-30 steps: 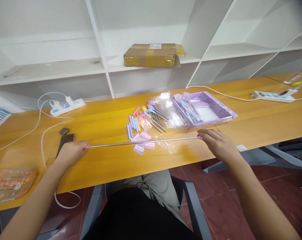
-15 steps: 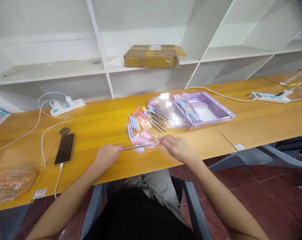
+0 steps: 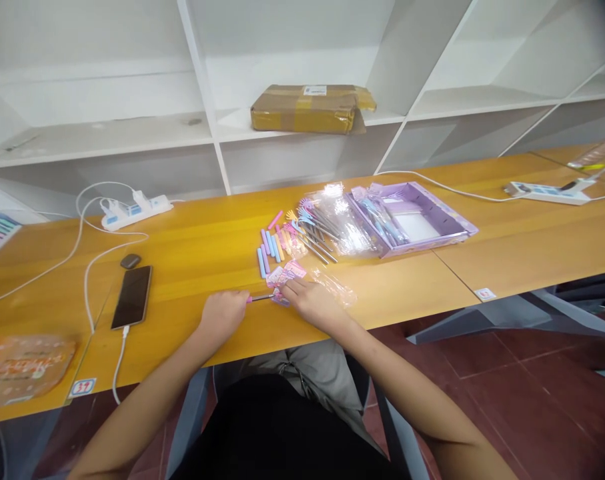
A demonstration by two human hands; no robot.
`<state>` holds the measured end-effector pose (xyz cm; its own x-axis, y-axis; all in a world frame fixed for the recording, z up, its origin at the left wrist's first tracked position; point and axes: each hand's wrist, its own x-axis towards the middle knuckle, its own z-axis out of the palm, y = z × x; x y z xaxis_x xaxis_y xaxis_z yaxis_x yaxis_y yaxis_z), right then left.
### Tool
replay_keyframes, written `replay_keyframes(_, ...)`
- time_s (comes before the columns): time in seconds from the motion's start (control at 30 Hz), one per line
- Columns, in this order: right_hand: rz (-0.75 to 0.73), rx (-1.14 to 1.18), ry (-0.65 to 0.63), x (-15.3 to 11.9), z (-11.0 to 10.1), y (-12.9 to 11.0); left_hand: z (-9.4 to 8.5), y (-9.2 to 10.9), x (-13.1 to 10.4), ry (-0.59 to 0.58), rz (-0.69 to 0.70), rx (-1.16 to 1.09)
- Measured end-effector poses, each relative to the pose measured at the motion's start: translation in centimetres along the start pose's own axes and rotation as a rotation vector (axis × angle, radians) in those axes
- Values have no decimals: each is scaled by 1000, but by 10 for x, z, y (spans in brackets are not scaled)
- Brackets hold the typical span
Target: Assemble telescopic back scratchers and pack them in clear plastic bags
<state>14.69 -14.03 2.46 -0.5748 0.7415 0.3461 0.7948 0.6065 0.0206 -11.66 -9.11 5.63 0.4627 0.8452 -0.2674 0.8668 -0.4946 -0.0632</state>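
Observation:
My left hand (image 3: 225,313) is closed round the pink end of a back scratcher (image 3: 262,298) with a thin metal rod. At the rod's other end, my right hand (image 3: 306,303) has its fingers closed on it, hiding that end. Beneath and behind the right fingers lie several pink and purple printed cards (image 3: 295,269). A clear plastic sleeve (image 3: 338,288) rests just right of that hand. Farther back are several pastel handle tubes (image 3: 268,252) and metal-rod back scratchers (image 3: 315,230) with coloured hand-shaped heads.
Clear plastic bags (image 3: 349,223) lie beside a purple open box (image 3: 435,245) holding wrapped pieces. To the left are a phone (image 3: 132,297) on a cable, a dark small case (image 3: 131,261) and a power strip (image 3: 138,213). A cardboard box (image 3: 309,110) sits on the shelf.
My right hand has moved left toward my left hand, and much less of the rod shows between them. The plastic sleeve now shows more fully. My left hand has barely moved.

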Motion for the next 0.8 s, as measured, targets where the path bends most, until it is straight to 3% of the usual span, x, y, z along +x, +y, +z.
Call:
replay_keyframes(0.3, 32, -4, -57, -7, 1, 10, 0, -4, 9, 4, 18, -19)
replay_keyframes(0.5, 39, -17, -48, -9, 3, 11, 0, 6, 12, 13, 13, -61)
replay_keyframes(0.57, 52, -33, -29, -13, 2, 19, -3, -1, 16, 15, 6, -51)
replay_keyframes(0.67, 115, -63, 41, -37, -5, 53, -9, -47, 19, 31, -58, 19)
replay_keyframes(0.8, 200, -135, 174, -107, -33, 126, -15, -153, 1, 79, -121, 128)
